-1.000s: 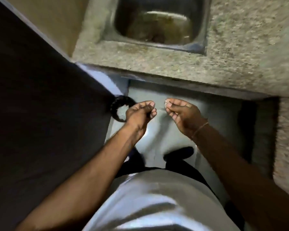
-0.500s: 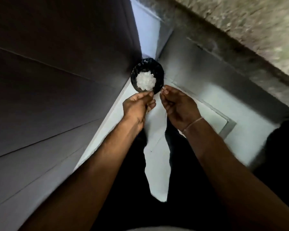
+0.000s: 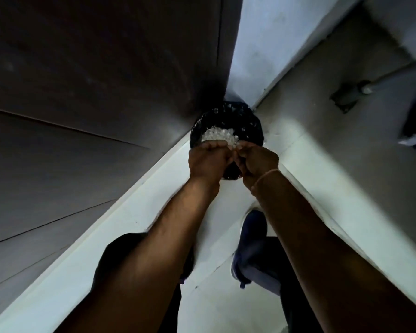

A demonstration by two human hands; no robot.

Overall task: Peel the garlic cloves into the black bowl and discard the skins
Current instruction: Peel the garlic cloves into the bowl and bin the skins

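left hand [image 3: 208, 159] + right hand [image 3: 258, 162]: fingers curled, pinching together, contents hidden | above black bin [image 3: 247, 121]

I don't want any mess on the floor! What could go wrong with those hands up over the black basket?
The black basket is small, and both hands meet near its front edge. Whatever the left hand and right hand pinch between them could drop onto the white floor instead of onto the white scraps inside. The hands also hide that front edge, so aiming may be harder.
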